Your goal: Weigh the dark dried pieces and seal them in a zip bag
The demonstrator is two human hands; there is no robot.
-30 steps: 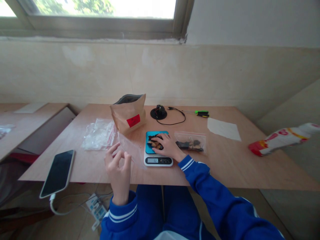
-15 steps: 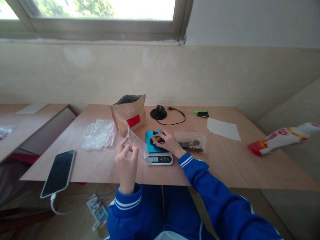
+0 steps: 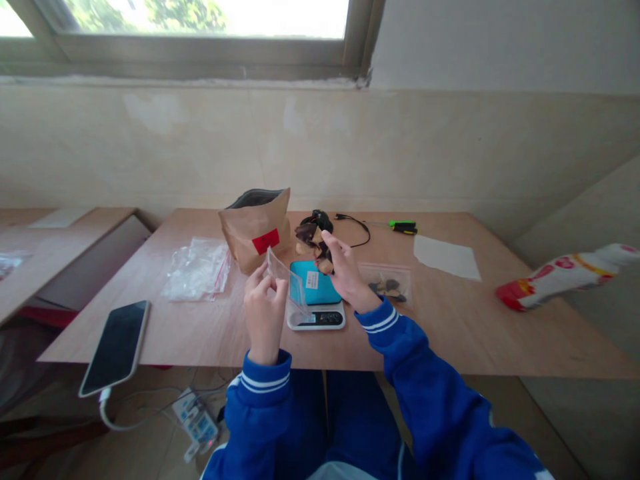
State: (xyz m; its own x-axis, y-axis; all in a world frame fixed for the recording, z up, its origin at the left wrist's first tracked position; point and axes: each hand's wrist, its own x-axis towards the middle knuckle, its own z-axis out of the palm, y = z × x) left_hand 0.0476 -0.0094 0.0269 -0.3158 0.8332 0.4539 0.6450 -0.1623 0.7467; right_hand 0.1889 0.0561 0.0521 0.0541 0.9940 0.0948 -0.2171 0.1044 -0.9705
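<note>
My right hand grips a bunch of dark and tan dried pieces, like dried mushroom or wood-ear pieces, above the kitchen scale. The blue top of the scale shows a white label and nothing lying on it. In my left hand a clear zip bag is pinched by its upper edge, its lower part hanging in front of the scale. Right of the scale lies a filled zip bag with similar dark and tan pieces. Behind my left hand stands an open brown paper pouch with a red label.
Several clear bags lie at the left, near a charging phone at the table's edge. Toward the back are a black device with a cable, screwdrivers and a white paper. A bottle is at the right.
My right hand has lifted the dried pieces off the scale. My left hand has moved right and slightly up with the clear bag.
</note>
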